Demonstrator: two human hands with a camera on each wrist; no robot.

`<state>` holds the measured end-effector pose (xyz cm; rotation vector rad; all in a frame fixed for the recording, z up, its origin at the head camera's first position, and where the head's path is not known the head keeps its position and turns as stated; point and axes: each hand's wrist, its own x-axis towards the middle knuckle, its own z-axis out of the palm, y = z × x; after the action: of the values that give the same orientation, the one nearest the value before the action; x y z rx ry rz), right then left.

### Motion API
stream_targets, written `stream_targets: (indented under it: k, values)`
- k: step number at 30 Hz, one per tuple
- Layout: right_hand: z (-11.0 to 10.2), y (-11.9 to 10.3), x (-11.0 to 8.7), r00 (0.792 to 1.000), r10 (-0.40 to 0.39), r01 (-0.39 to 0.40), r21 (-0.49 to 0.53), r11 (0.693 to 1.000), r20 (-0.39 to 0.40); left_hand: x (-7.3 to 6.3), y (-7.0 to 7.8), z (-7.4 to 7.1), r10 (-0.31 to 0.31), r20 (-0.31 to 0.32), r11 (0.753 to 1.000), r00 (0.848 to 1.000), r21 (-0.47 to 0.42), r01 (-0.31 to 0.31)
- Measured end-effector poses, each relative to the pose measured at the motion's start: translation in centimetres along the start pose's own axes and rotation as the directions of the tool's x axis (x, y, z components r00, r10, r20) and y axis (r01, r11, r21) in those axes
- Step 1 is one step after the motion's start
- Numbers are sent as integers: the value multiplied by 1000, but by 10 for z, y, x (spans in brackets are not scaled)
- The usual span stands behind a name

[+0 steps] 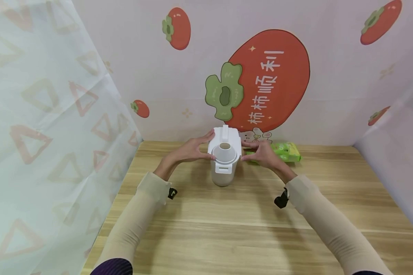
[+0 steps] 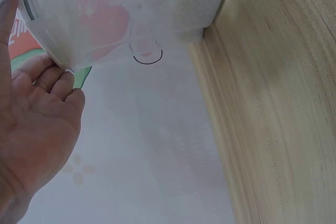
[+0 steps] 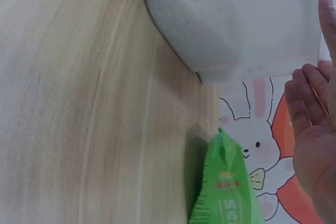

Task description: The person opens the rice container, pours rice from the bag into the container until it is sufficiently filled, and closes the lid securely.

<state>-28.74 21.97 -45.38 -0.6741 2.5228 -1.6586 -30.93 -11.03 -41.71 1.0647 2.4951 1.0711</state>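
A tall translucent storage container (image 1: 222, 178) stands upright on the wooden table near the back wall. Pale material shows through its walls in both wrist views. Its white lid (image 1: 233, 136) carries a cone-shaped piece (image 1: 225, 154) with a round opening and a front latch. My left hand (image 1: 191, 149) holds the lid's left edge, thumb toward the front and fingers farther back. On the opposite side my right hand (image 1: 262, 153) grips the lid's right edge the same way. In the left wrist view, fingertips (image 2: 62, 80) touch the rim below the lid.
A green soft packet (image 1: 287, 152) lies behind the right hand, close to the wall. The wooden table (image 1: 206, 236) reaches back to a wall covering (image 1: 179, 88) with persimmon prints. A patterned white sheet (image 1: 55, 160) hangs along the left side.
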Motion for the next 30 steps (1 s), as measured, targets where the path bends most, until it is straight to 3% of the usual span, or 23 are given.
stream_targets:
  k: [13,30]
  values:
    - [14,12,-4,998,-24,31,136,990,-52,0,-1,0,11,-9,999,1000,44,-11]
    - [20,18,-6,998,1,10,164,986,-65,2,-2,0,10,-5,998,1000,57,-10]
